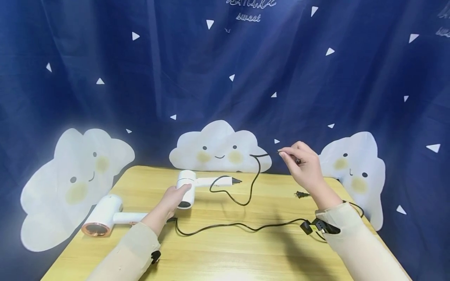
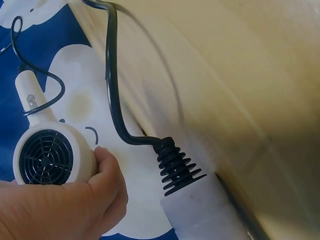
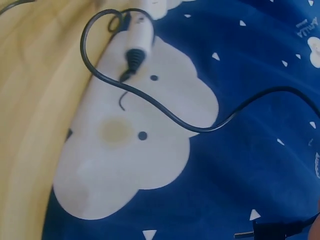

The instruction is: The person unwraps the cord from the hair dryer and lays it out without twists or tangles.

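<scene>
My left hand [image 1: 174, 198] grips the head of a white hair dryer [image 1: 185, 176] above the table; its handle points right. In the left wrist view, that dryer's round black grille [image 2: 46, 157] faces the camera. A black power cord [image 1: 259, 168] loops from the handle end towards my raised right hand [image 1: 305, 166], whose thumb and fingertips pinch it. Most of this hand lies outside the right wrist view. A black plug with metal pins [image 3: 272, 230] shows there at the bottom edge, beside a fingertip; which cord it belongs to I cannot tell.
A second white hair dryer [image 1: 109, 208] with a copper-coloured rim lies at the table's left. Its black cord [image 1: 239, 224] runs right across the wooden table [image 1: 225, 249]. A plug [image 1: 301, 194] appears near the right forearm. Behind hangs a blue curtain [image 1: 197, 78] with clouds.
</scene>
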Demonstrator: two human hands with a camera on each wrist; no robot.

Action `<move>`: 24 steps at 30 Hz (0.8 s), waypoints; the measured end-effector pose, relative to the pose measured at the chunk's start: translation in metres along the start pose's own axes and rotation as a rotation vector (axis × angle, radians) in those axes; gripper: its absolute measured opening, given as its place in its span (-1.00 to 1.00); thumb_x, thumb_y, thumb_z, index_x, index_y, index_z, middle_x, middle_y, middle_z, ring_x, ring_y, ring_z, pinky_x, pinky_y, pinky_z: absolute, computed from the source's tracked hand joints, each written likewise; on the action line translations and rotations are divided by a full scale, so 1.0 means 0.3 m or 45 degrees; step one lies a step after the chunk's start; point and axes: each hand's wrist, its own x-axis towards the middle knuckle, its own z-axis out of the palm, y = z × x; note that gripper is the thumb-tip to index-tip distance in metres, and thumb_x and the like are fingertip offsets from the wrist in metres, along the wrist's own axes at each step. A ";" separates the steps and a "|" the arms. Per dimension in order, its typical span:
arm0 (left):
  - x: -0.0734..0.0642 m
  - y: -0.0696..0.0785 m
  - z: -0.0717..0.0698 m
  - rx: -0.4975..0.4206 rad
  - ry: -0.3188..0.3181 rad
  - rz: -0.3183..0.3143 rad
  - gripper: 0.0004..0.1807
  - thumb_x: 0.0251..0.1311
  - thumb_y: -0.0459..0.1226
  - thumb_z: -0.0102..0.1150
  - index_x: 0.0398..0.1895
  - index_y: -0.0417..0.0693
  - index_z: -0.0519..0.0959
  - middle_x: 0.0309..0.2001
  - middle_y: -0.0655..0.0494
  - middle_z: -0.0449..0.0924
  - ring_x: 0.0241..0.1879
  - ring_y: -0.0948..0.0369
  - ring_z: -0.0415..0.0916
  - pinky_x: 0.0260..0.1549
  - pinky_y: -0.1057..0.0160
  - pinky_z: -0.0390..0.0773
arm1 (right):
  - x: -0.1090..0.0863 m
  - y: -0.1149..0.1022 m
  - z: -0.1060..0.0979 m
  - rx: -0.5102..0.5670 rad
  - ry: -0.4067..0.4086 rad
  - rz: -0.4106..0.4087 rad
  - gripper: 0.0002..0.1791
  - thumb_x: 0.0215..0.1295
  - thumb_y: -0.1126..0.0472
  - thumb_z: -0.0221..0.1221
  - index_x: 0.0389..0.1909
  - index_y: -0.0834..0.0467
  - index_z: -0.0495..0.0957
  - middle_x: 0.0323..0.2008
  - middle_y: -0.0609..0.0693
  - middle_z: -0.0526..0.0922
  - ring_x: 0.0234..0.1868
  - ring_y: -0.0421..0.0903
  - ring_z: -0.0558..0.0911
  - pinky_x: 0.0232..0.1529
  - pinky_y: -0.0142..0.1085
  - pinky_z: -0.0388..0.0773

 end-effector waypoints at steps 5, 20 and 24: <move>-0.003 -0.005 0.000 0.030 -0.011 0.013 -0.32 0.37 0.14 0.01 0.13 -0.34 0.40 0.00 -0.14 0.47 -0.02 0.00 0.44 0.06 -0.02 0.43 | 0.039 0.001 -0.015 -0.010 0.050 0.019 -0.81 0.09 0.60 0.32 -0.32 0.32 0.74 -0.56 0.04 0.44 -0.51 -0.14 0.33 -0.46 -0.41 0.20; -0.012 -0.016 -0.009 0.056 -0.025 0.029 -0.30 0.37 0.13 0.02 0.16 -0.37 0.38 0.01 -0.17 0.48 -0.02 -0.01 0.45 0.09 -0.07 0.43 | 0.153 -0.057 -0.010 0.004 0.297 0.257 -0.93 0.23 0.57 0.23 -0.32 0.52 0.67 -0.56 0.19 0.39 -0.46 -0.32 0.30 -0.42 -0.51 0.20; -0.009 -0.018 -0.013 0.055 -0.034 0.022 -0.33 0.37 0.12 0.04 0.14 -0.35 0.39 -0.03 -0.14 0.49 -0.05 0.01 0.46 0.06 -0.04 0.44 | 0.168 -0.051 -0.019 -0.013 0.354 0.280 -0.94 0.22 0.57 0.24 -0.34 0.53 0.66 -0.57 0.17 0.39 -0.45 -0.33 0.30 -0.42 -0.49 0.19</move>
